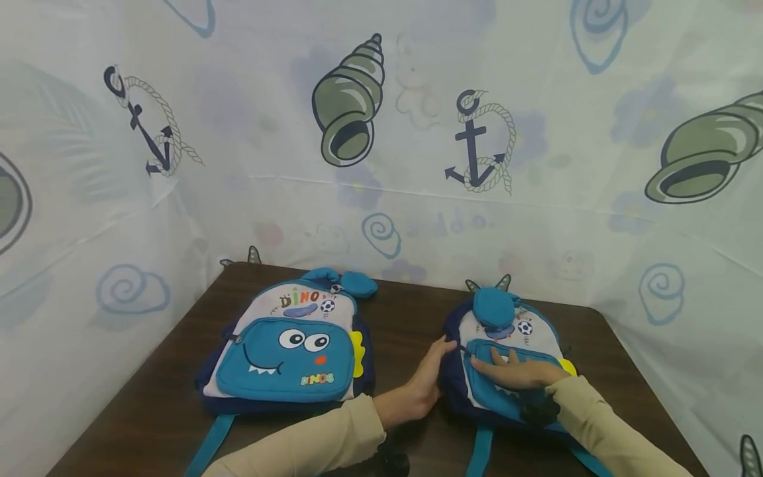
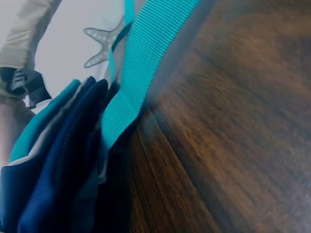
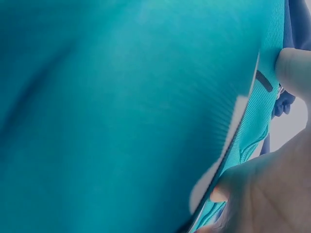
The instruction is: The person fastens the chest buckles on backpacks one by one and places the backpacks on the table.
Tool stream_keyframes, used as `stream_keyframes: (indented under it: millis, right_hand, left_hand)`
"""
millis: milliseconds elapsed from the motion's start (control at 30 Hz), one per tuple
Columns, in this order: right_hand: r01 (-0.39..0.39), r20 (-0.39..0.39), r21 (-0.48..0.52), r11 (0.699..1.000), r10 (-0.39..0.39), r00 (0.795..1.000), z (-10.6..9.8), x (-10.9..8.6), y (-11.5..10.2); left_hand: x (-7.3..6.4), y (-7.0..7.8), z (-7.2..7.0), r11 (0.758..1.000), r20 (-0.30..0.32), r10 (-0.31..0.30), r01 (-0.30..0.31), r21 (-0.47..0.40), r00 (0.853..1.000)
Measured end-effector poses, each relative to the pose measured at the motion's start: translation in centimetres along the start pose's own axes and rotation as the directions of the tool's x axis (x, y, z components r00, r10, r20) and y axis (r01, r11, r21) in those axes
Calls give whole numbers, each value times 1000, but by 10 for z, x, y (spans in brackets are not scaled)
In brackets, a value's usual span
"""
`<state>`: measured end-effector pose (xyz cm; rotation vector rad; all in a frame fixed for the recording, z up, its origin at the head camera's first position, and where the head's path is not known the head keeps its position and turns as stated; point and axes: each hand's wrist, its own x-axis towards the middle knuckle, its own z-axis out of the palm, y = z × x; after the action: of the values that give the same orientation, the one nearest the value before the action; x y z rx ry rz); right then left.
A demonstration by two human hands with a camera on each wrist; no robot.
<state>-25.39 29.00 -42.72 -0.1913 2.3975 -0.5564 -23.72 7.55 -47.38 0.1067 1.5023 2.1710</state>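
Observation:
Two blue-and-white cartoon dinosaur backpacks lie on the brown table in the head view. My left hand rests along the left side of the right backpack, its fingertips near the pocket's zipper end. Across that bag's blue front pocket lies my right hand, fingers spread and touching the fabric. In the right wrist view, blue fabric fills most of the picture, with the right thumb at the edge. The left wrist view shows the bag's dark side and a turquoise strap; the left hand is out of that view.
The left backpack lies front side up, with a small round blue pouch at its top. A similar pouch hangs over the right bag's top. Straps trail toward the table's near edge. Printed cloth walls stand around the table.

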Motion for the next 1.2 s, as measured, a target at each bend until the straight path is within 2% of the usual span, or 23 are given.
stream_keyframes:
  millis: [100,233,467,533,833,1100,1200]
  right_hand:
    - [26,33,43,999,-28,999,-2,-1,1]
    - [31,24,130,991,-35,999,-4,-16,-11]
    - [-21,58,237,971,7,998,-5,-25,-18]
    - [-25,66,264,964,8,998,-5,-27,-20]
    - [54,49,396,917,-80,996,-5,-31,-24]
    - [80,19,473,877,-101,995,-9,-30,-30]
    - [133,4,513,848,-158,988,-11,-32,-31]
  left_hand:
    - [-1,0,2,1000,10,18,-19,11,1000]
    - [-3,2,4,998,17,51,-51,36,999]
    - [-8,10,7,982,18,148,-149,116,989]
    - [-9,14,9,975,29,182,-184,126,983]
    - [-12,30,14,937,66,305,-312,159,950]
    - [-13,47,20,920,92,364,-373,120,927]
    - [-12,54,24,911,102,390,-399,103,915]
